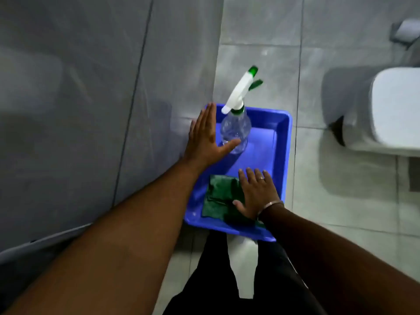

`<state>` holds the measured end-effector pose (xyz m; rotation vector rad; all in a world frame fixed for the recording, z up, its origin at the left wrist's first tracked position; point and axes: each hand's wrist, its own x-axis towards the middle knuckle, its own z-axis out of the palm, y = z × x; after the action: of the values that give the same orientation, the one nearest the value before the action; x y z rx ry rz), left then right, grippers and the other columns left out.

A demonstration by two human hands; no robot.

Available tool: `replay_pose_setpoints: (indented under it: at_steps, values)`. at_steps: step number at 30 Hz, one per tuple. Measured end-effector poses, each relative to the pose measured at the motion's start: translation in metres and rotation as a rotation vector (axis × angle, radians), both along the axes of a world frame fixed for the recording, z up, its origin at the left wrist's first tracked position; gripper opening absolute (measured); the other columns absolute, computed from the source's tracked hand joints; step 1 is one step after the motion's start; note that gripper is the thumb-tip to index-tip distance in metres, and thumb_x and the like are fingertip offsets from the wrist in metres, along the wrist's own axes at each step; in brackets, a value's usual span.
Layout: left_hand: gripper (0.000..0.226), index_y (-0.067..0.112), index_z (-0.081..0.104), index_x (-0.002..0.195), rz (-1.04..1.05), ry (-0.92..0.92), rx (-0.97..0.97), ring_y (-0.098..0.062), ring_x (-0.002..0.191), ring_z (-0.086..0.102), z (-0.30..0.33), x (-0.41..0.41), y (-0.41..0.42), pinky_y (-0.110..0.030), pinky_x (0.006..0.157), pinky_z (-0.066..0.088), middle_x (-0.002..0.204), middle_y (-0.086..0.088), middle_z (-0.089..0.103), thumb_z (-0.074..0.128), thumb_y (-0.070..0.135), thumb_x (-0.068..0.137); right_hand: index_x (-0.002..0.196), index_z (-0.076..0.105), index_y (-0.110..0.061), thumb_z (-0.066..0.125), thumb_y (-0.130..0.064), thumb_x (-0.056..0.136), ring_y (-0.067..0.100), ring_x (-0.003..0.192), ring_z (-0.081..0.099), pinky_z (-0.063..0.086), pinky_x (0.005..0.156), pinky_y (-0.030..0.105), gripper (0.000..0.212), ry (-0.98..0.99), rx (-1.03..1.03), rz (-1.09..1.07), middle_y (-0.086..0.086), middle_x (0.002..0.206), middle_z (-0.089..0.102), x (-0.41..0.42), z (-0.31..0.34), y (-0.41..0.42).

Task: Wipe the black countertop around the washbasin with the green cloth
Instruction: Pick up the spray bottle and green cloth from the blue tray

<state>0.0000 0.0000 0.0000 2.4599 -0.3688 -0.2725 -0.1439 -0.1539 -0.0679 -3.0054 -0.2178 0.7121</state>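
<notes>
While the folded green cloth (219, 196) lies at the near end of the shallow blue plastic tray (285, 133) on the tiled floor, the right hand (258, 194) rests flat on it, fingers spread, apparently to gather it. Beside the clear spray bottle (235, 130), the left hand (208, 137) is open-palmed, thumb touching it, perhaps steadying it.

L hand (204, 135) flat by spray bottle (236, 128) | R hand (256, 192) on green cloth (218, 196) | blue tray (284, 137)

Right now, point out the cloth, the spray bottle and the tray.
cloth (219, 192), head view, folded top layer.
spray bottle (236, 128), head view, clear body.
tray (285, 142), head view, right wall.
</notes>
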Motion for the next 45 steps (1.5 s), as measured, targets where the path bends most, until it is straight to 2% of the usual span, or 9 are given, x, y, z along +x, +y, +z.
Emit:
replay_pose_setpoints:
  at_steps: [8,12,18,23,30,35,38,41,45]
  values:
    - [0.102,0.000,0.028,0.151,0.025,0.073,-0.583,-0.028,0.143,0.040,0.000,0.059,-0.040,-0.036,0.117,0.037,0.156,-0.018,0.037,0.078,0.044,0.074,0.113,0.050,-0.018,0.066,-0.069,0.057,0.034,0.100,0.061,0.042,0.083,0.040,0.078,0.214,0.062,0.035,0.011,0.107,0.063,0.037,-0.041,0.001]
    - [0.085,-0.003,0.031,0.149,-0.105,0.120,-0.577,-0.034,0.140,0.045,0.010,0.073,-0.060,-0.055,0.113,0.039,0.155,-0.020,0.039,0.076,0.022,0.082,0.105,0.061,-0.013,0.078,-0.053,0.064,0.033,0.106,0.060,0.048,0.084,0.033,0.061,0.503,0.234,-0.109,0.014,0.113,0.064,0.047,-0.034,-0.008]
    - [0.060,0.009,0.047,0.143,-0.002,0.170,-0.541,-0.025,0.130,0.055,0.029,0.068,-0.062,-0.049,0.111,0.041,0.138,-0.010,0.061,0.063,0.026,0.087,0.113,0.066,-0.014,0.068,-0.055,0.078,0.029,0.102,0.065,0.049,0.085,0.030,0.054,0.637,0.453,-0.450,0.010,0.109,0.069,0.054,0.006,-0.044]
    - [0.042,0.018,0.056,0.135,0.078,0.092,-0.681,-0.047,0.105,0.063,0.069,0.056,-0.056,-0.056,0.095,0.052,0.128,-0.004,0.067,0.060,0.024,0.093,0.121,0.058,-0.002,0.057,-0.027,0.094,0.033,0.101,0.065,0.052,0.091,0.042,0.037,0.273,0.735,-0.866,0.019,0.110,0.068,0.074,0.072,-0.094]
    - [0.039,0.029,0.065,0.120,0.013,0.227,-0.846,-0.010,0.094,0.064,0.132,0.056,-0.058,-0.034,0.082,0.049,0.115,0.006,0.072,0.061,0.010,0.086,0.092,0.070,-0.018,0.055,-0.031,0.094,0.025,0.080,0.073,0.058,0.075,0.044,0.020,-0.248,1.471,-1.215,0.004,0.086,0.077,0.146,0.203,-0.144]
    - [0.028,0.048,0.065,0.113,-0.199,0.265,-0.706,-0.005,0.112,0.065,0.171,0.048,-0.077,-0.018,0.096,0.050,0.115,0.009,0.072,0.066,0.033,0.090,0.096,0.067,-0.020,0.058,-0.039,0.091,0.028,0.090,0.071,0.053,0.089,0.050,0.022,-0.421,1.574,-1.155,0.006,0.092,0.077,0.192,0.291,-0.163]
    - [0.020,0.036,0.070,0.089,-0.100,0.170,-0.637,-0.005,0.084,0.070,0.186,0.051,-0.088,-0.019,0.075,0.054,0.090,0.007,0.076,0.061,0.053,0.083,0.101,0.065,-0.016,0.057,-0.040,0.092,0.038,0.099,0.068,0.052,0.092,0.053,0.027,-0.400,1.594,-1.091,0.019,0.104,0.072,0.201,0.325,-0.166]
    - [0.021,0.021,0.068,0.078,-0.008,0.119,-0.664,-0.015,0.065,0.065,0.198,0.052,-0.095,-0.028,0.062,0.054,0.069,-0.001,0.072,0.061,0.038,0.088,0.101,0.064,-0.014,0.055,-0.041,0.093,0.030,0.083,0.073,0.060,0.075,0.042,0.029,-0.396,1.581,-1.060,0.011,0.087,0.076,0.202,0.339,-0.167]
    - [0.024,0.024,0.069,0.116,-0.111,0.203,-0.663,-0.003,0.105,0.067,0.210,0.057,-0.087,-0.014,0.087,0.052,0.111,0.011,0.074,0.059,0.015,0.096,0.104,0.062,-0.007,0.054,-0.042,0.093,0.028,0.079,0.073,0.060,0.065,0.035,0.037,-0.330,1.536,-1.042,0.014,0.088,0.075,0.201,0.341,-0.169]
